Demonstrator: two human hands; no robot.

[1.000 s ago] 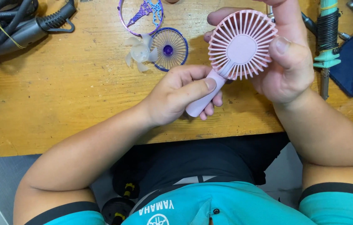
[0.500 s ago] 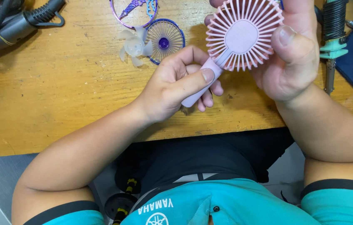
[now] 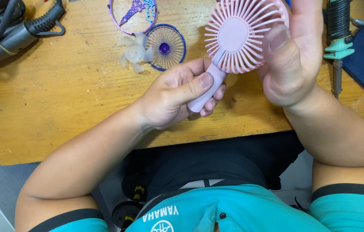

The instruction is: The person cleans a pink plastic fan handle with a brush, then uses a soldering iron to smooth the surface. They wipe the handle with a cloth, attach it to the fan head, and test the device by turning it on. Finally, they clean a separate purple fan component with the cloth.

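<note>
Pink handheld fan [image 3: 238, 41] held above the counter [image 3: 62, 99] in both my hands.

My left hand [image 3: 173, 96] wraps its fingers around the handle to steady it; my right hand [image 3: 295, 56] clasps the grille edge, thumb on the rim, apparently to brace the head. A blue grille [image 3: 165, 46] and clear blade [image 3: 134, 52] lie just beyond.

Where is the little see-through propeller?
In the head view, the clear propeller lies on the wooden table, upper middle, touching the blue round grille, just beyond the left hand.
</note>
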